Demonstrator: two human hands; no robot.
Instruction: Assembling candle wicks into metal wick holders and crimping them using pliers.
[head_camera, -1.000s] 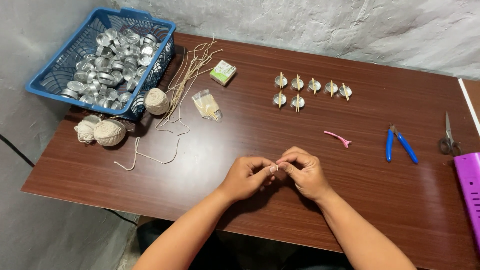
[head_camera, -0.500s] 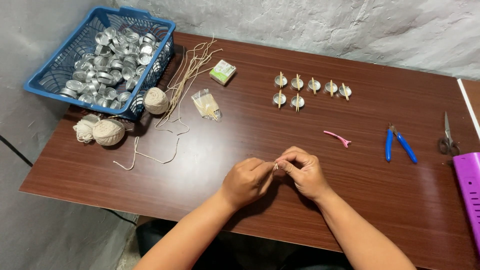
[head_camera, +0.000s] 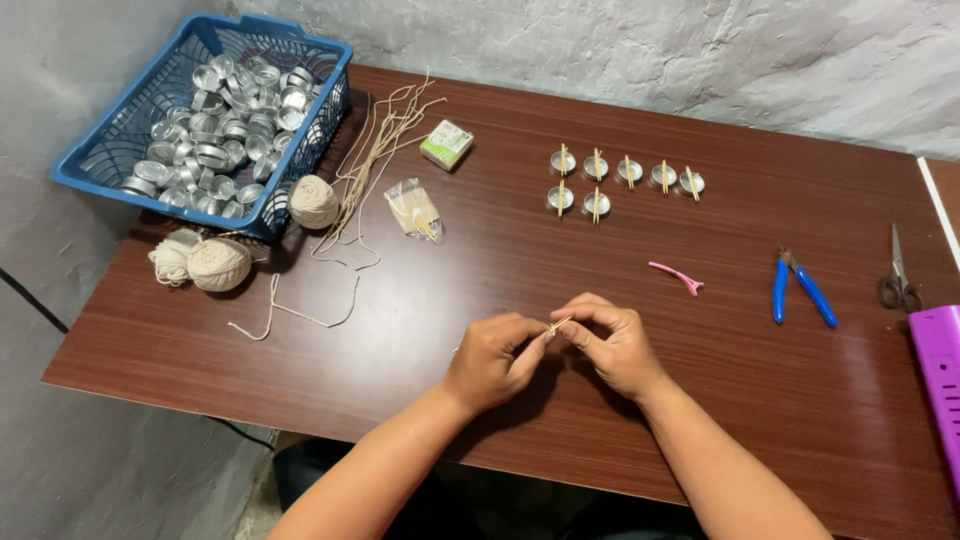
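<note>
Fingers (head_camera: 540, 340) of our left hand (head_camera: 490, 362) and right hand (head_camera: 615, 345) pinch a thin pale stick (head_camera: 558, 323) between them, low over the near middle of the brown counter (head_camera: 520, 250). We count seven small metal cups (head_camera: 620, 178) with sticks laid across them in two rows, three balls of string (head_camera: 222, 262), one pink clip (head_camera: 677, 277), one pair of blue-handled pliers (head_camera: 800, 290), one pair of scissors (head_camera: 897, 275), one small green box (head_camera: 446, 144) and one blue basket (head_camera: 95, 165) heaped with cups too many to count. Most of the stick is hidden in our grip, and a purple thing (head_camera: 940, 370) is cut off at the right edge.
</note>
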